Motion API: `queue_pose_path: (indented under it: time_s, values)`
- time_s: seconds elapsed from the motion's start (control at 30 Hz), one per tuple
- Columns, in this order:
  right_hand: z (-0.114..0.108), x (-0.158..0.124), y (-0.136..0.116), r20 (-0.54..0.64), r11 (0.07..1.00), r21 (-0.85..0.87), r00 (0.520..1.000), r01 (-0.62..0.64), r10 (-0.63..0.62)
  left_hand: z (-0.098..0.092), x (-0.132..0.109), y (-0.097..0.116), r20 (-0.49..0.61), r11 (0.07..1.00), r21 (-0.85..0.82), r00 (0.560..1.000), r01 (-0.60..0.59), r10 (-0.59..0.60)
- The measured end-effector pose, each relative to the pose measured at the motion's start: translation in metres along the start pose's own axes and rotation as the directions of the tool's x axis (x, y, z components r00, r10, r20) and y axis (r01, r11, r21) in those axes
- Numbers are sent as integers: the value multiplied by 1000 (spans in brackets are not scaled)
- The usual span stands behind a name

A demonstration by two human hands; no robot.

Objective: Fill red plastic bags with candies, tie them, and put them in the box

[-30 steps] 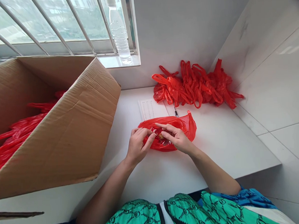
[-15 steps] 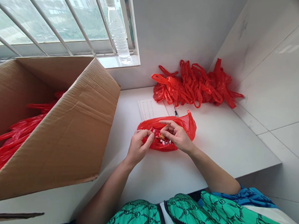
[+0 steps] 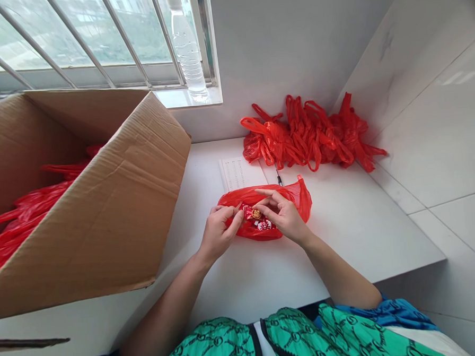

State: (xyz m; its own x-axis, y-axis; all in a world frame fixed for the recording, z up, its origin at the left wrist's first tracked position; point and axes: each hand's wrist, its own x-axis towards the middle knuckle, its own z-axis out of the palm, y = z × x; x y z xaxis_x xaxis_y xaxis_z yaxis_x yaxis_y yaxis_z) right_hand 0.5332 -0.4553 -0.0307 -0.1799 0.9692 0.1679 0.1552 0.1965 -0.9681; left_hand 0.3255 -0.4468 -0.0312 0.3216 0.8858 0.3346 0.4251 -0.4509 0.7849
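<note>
A red plastic bag point(image 3: 302, 198) lies spread open on the white table in front of me. Over its mouth, my left hand point(image 3: 221, 229) pinches the left end of a small red wrapped candy point(image 3: 256, 214) with a round gold emblem. The thumb and forefinger of my right hand point(image 3: 283, 215) are closed at the candy's upper right, with the other fingers partly extended. Below it, inside the bag, more red wrapping with white markings point(image 3: 264, 225) shows. The rest of the bag's contents are hidden by my hands and the plastic.
A large cardboard box point(image 3: 143, 193) holding red plastic bags point(image 3: 32, 210) stands at the left. Several red bags point(image 3: 310, 134) are heaped by the wall. A printed sheet point(image 3: 241, 173) and a pen point(image 3: 279, 179) lie behind the open bag. A water bottle point(image 3: 189, 53) stands on the windowsill.
My left hand has shifted very slightly left and my right hand slightly right. More of the candy and the white markings beneath it now show between my fingers.
</note>
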Motion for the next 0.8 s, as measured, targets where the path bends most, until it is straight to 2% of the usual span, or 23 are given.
queue_pose_path:
  time_s: [0.1, 0.17, 0.27, 0.43, 0.6, 0.73, 0.8]
  values:
    - [-13, 2, -1, -141, 958, -282, 986, 51, -94, -4, 2, -5, -27, 997, 72, 999, 31, -29]
    - [-22, 4, 0, -180, 924, -381, 977, 35, -112, -6, 3, -8, -46, 995, 90, 998, 44, -40]
    - [-29, 5, 8, -116, 861, -508, 990, 15, -86, -6, 3, -11, -29, 991, 131, 999, 40, -36]
    - [-23, 10, 28, 85, 647, -757, 995, 93, -44, -2, 2, -12, 70, 964, 265, 997, -4, -15]
    - [-20, 16, 38, 113, 508, -852, 992, 127, -58, -3, 2, -11, 103, 962, 274, 995, -22, -6]
    - [-25, 16, 35, 88, 490, -863, 991, 127, -104, -3, 2, -11, 86, 960, 278, 996, -31, 8]
    - [-26, 14, 31, 29, 585, -804, 991, 102, -133, -4, 1, -10, 73, 961, 276, 997, -33, 13]
